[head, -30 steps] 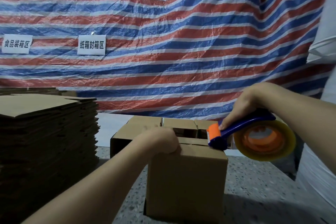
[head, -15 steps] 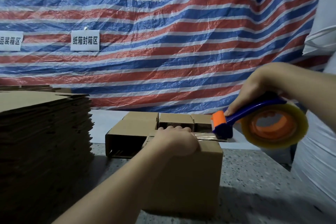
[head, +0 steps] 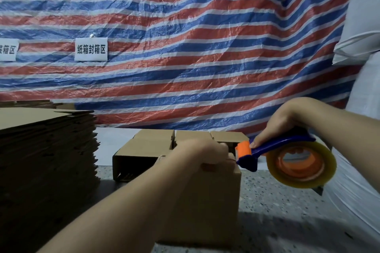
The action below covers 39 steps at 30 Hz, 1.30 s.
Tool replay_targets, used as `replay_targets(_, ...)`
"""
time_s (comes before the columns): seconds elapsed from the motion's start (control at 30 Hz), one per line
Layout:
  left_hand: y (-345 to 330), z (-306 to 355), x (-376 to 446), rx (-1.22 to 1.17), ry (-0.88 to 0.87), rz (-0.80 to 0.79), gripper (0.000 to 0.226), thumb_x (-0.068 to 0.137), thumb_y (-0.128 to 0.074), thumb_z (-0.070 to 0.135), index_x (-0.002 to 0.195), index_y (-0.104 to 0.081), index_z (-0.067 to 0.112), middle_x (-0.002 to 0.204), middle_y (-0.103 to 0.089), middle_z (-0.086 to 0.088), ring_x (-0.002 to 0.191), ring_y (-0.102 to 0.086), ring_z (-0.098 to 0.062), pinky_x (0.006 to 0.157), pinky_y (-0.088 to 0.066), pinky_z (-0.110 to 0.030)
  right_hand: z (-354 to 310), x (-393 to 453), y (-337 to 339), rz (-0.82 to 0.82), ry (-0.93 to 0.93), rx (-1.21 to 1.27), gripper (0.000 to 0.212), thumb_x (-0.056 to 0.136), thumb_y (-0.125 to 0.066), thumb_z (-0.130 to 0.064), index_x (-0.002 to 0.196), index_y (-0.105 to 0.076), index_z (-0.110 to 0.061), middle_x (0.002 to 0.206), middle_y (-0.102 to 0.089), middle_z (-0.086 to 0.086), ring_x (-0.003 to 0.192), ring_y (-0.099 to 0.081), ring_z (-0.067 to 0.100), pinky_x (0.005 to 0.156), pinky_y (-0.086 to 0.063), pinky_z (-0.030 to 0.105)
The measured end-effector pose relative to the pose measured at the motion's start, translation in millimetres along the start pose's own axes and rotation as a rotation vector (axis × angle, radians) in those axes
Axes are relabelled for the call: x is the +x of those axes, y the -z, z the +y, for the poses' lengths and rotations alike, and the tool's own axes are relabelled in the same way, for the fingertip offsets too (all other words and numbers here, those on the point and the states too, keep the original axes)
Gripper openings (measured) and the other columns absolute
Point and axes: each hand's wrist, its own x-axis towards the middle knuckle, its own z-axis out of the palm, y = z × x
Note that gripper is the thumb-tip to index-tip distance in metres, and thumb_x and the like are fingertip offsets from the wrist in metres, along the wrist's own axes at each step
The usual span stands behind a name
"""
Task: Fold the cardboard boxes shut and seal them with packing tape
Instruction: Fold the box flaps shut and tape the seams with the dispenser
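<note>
A brown cardboard box (head: 216, 201) stands in front of me on the speckled table (head: 277, 201). My left hand (head: 203, 152) rests on its top, fingers curled over the flaps and the thumb on the near face. My right hand (head: 283, 123) grips the blue handle of a tape dispenser (head: 275, 146). Its orange roller touches the box's top right edge, and the clear tape roll (head: 329, 168) hangs off to the right. My left forearm hides much of the box's top and front.
A second cardboard box (head: 144, 146) with open flaps lies just behind the first. A tall stack of flat cardboard (head: 45, 150) fills the left. White sacks (head: 359, 191) stand at the right. A striped tarp (head: 185, 47) with paper signs (head: 91, 49) closes the back.
The dispenser has travelled right across the box top to its right edge. My left hand has stayed on the top. The view has shifted slightly.
</note>
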Motion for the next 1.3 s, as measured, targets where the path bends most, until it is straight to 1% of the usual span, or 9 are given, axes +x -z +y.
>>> replay_targets(0.07,-12.1,9.5,4.5,0.063,-0.068,0.051,0.047,0.103,-0.024,0.047,0.131,-0.052,0.021,0.122,-0.059,-0.008,0.114,-0.054,-0.027,0.09,-0.041,-0.039,1.1,1.7,-1.2,-0.012,0.007,0.02,0.089,0.059,-0.075,-0.082,0.114,-0.067,-0.012,0.083,-0.078,0.006,0.071,-0.076,0.018,0.061,-0.059,0.026)
replay_targets(0.13,-23.1,11.0,9.8,0.146,-0.07,0.049,0.048,0.103,-0.023,0.043,0.141,-0.045,0.023,0.145,-0.047,-0.01,0.136,-0.037,-0.038,0.111,-0.021,-0.061,4.3,3.4,-2.4,-0.023,0.026,0.044,0.091,0.056,-0.076,-0.081,0.113,-0.067,-0.012,0.083,-0.078,0.006,0.071,-0.076,0.019,0.061,-0.059,0.026)
replay_targets(0.43,-28.0,7.0,18.3,0.13,-0.021,0.081,0.055,0.099,-0.023,0.046,0.142,-0.043,0.019,0.149,-0.043,-0.015,0.138,-0.033,-0.039,0.112,-0.013,-0.065,43.0,-10.4,8.5,-0.01,0.126,0.162,0.122,0.026,-0.088,-0.08,0.122,-0.065,-0.008,0.097,-0.077,0.011,0.081,-0.073,0.022,0.071,-0.058,0.03)
replay_targets(0.7,-29.3,3.2,17.8,0.1,-0.044,0.077,0.084,0.084,-0.02,0.082,0.143,-0.043,0.028,0.15,-0.044,-0.007,0.14,-0.032,-0.034,0.114,-0.013,-0.061,-4.5,2.4,-22.1,0.076,-0.004,-0.218,0.084,0.056,-0.07,-0.089,0.105,-0.07,-0.021,0.081,-0.077,0.0,0.07,-0.074,0.015,0.061,-0.056,0.025)
replay_targets(0.87,-28.2,6.1,18.9,0.1,-0.019,0.074,0.079,0.084,-0.027,0.081,0.141,-0.045,0.03,0.148,-0.045,-0.007,0.139,-0.034,-0.033,0.114,-0.016,-0.06,-21.2,-8.5,-15.7,0.106,-0.04,-0.333,0.09,0.041,-0.072,-0.088,0.103,-0.067,-0.022,0.069,-0.076,0.002,0.062,-0.075,0.017,0.051,-0.057,0.024)
replay_targets(1.0,-26.9,5.6,18.8,0.07,-0.016,0.064,0.078,0.082,-0.028,0.081,0.137,-0.049,0.029,0.144,-0.049,-0.008,0.135,-0.038,-0.033,0.113,-0.02,-0.059,-32.3,-18.7,-21.9,0.165,-0.058,-0.438,0.078,0.052,-0.074,-0.086,0.098,-0.066,-0.023,0.079,-0.076,0.005,0.059,-0.074,0.02,0.046,-0.056,0.027)
replay_targets(1.1,-27.2,4.5,15.3,0.051,-0.032,0.074,0.073,0.085,-0.029,0.078,0.135,-0.05,0.028,0.143,-0.049,-0.008,0.134,-0.039,-0.033,0.113,-0.02,-0.058,-29.3,-11.0,-57.4,0.223,-0.058,-0.611,0.054,0.069,-0.077,-0.071,0.096,-0.062,-0.026,0.079,-0.055,0.0,0.054,-0.06,0.022,0.038,-0.048,0.028)
replay_targets(1.17,-26.8,4.7,12.1,0.05,-0.039,0.074,0.075,0.086,-0.029,0.078,0.138,-0.048,0.027,0.145,-0.047,-0.009,0.136,-0.037,-0.034,0.114,-0.02,-0.058,-11.9,3.7,-86.0,0.247,-0.055,-0.526,0.063,0.074,-0.072,-0.072,0.112,-0.063,-0.023,0.078,-0.051,-0.002,0.063,-0.053,0.018,0.052,-0.048,0.031)
replay_targets(1.3,-26.0,4.1,7.9,0.027,-0.039,0.06,0.087,0.079,-0.031,0.086,0.142,-0.046,0.028,0.149,-0.043,-0.009,0.138,-0.035,-0.035,0.114,-0.021,-0.057,23.9,28.4,-135.6,0.542,0.058,-0.283,0.073,0.08,-0.056,-0.081,0.117,-0.064,-0.019,0.088,-0.059,-0.004,0.084,-0.059,0.017,0.071,-0.046,0.031)
